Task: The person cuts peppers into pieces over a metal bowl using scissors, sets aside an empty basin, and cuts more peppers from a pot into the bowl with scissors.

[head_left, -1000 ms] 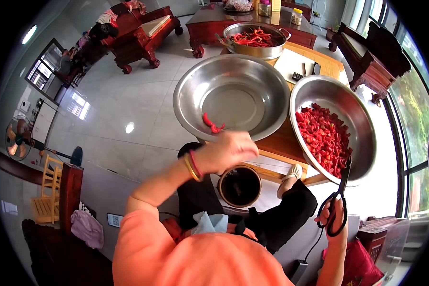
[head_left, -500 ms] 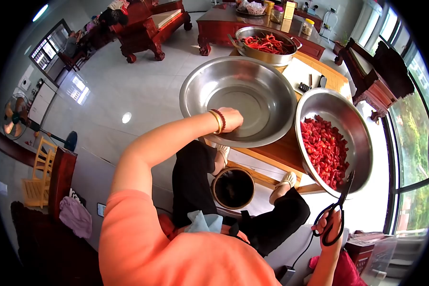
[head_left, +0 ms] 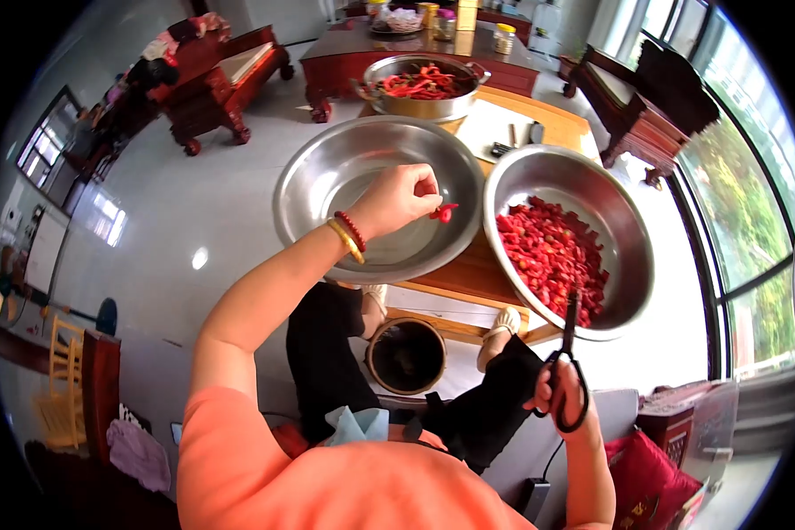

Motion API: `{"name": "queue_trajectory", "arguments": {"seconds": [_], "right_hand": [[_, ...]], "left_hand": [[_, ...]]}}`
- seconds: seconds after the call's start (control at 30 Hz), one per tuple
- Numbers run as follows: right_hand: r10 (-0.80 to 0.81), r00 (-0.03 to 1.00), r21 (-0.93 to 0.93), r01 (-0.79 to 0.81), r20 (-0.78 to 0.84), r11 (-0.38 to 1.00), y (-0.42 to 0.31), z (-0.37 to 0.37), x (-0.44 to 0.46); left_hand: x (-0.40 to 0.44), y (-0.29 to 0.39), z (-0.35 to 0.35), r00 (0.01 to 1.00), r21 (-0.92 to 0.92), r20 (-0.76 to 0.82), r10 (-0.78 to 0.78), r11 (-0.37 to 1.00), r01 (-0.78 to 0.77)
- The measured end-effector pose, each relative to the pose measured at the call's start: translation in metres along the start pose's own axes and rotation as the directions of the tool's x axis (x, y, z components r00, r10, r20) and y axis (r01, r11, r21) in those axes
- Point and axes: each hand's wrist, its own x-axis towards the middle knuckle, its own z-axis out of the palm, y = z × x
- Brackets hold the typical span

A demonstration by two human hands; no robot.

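My left hand [head_left: 399, 200], with a red and a gold bracelet at its wrist, pinches a small red chili [head_left: 444, 212] above the large steel basin [head_left: 302, 231]. Black-handled scissors [head_left: 570, 353] are in my right hand [head_left: 564, 399]; their blades point up over the near rim of the second steel basin [head_left: 629, 256]. Cut red chili pieces [head_left: 552, 256] fill part of that second basin.
A steel pot [head_left: 428, 108] of whole red chilies [head_left: 424, 82] stands at the back of the wooden table [head_left: 556, 126]. Beside it lies a white board [head_left: 486, 131]. A dark bucket [head_left: 406, 356] sits between my feet.
My left hand has come up out of the large basin with a chili between its fingers. The view has shifted, and my right hand still holds the scissors at the second basin.
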Motion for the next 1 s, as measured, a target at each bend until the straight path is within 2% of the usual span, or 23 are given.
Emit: {"name": "queue_trajectory", "arguments": {"seconds": [0.17, 0.2, 0.23, 0.27, 0.3, 0.33, 0.4, 0.43, 0.53, 0.57, 0.67, 0.8, 0.83, 0.93, 1.0], "right_hand": [[0.035, 0.998, -0.043, -0.033, 0.061, 0.999, -0.004, 0.012, -0.005], [0.037, 0.997, -0.045, -0.034, 0.066, 0.998, -0.006, 0.012, -0.006], [0.039, 0.998, -0.095, -0.035, 0.039, 0.995, -0.01, 0.012, -0.007], [0.025, 1.0, -0.229, -0.021, 0.017, 0.973, -0.013, 0.01, -0.007], [-0.015, 1.0, -0.284, 0.013, -0.004, 0.959, -0.015, 0.008, -0.007], [-0.055, 0.998, -0.338, 0.044, -0.021, 0.94, -0.016, 0.006, -0.008], [-0.016, 1.0, -0.229, 0.018, 0.01, 0.973, -0.019, 0.0, -0.011], [0.001, 1.0, -0.173, 0.004, 0.029, 0.985, -0.02, -0.002, -0.013], [0.025, 0.995, -0.079, -0.018, 0.092, 0.997, -0.02, -0.005, -0.017], [0.025, 0.996, -0.084, -0.018, 0.091, 0.996, -0.021, -0.006, -0.017], [0.019, 0.997, -0.11, -0.011, 0.079, 0.994, -0.025, -0.009, -0.016], [-0.012, 0.999, -0.195, 0.021, 0.046, 0.981, -0.029, -0.016, -0.013], [-0.02, 0.999, -0.224, 0.029, 0.039, 0.974, -0.029, -0.018, -0.014], [-0.011, 1.0, -0.215, 0.016, 0.025, 0.977, -0.035, -0.021, -0.018], [-0.022, 1.0, -0.191, 0.026, 0.022, 0.981, -0.035, -0.022, -0.02]], "left_hand": [[0.012, 0.02, 0.041, 0.989, -0.136, -0.053, 0.139, 0.98, -0.145], [0.014, 0.027, 0.048, 0.992, -0.187, -0.038, 0.122, 0.974, -0.127], [0.014, 0.037, 0.053, 0.994, -0.237, -0.022, 0.104, 0.966, -0.106], [0.015, 0.043, 0.059, 0.996, -0.285, -0.005, 0.085, 0.955, -0.083], [0.017, 0.045, 0.065, 0.993, -0.347, 0.012, 0.114, 0.932, -0.103], [0.018, 0.048, 0.071, 0.991, -0.344, -0.006, 0.135, 0.93, -0.129], [0.018, 0.055, 0.083, 0.984, -0.334, -0.037, 0.176, 0.926, -0.178], [0.018, 0.057, 0.088, 0.963, -0.278, -0.078, 0.258, 0.922, -0.27], [0.012, 0.068, 0.098, 0.912, -0.193, -0.091, 0.4, 0.891, -0.41], [0.012, 0.068, 0.101, 0.888, -0.134, -0.091, 0.451, 0.878, -0.46], [0.015, 0.072, 0.114, 0.824, -0.131, -0.095, 0.559, 0.813, -0.567], [0.018, 0.083, 0.128, 0.777, -0.15, -0.059, 0.627, 0.764, -0.628], [0.017, 0.085, 0.13, 0.797, -0.189, -0.034, 0.604, 0.779, -0.598], [0.015, 0.095, 0.138, 0.781, -0.256, -0.018, 0.624, 0.752, -0.607], [0.015, 0.095, 0.143, 0.763, -0.205, -0.019, 0.646, 0.745, -0.635]]}}
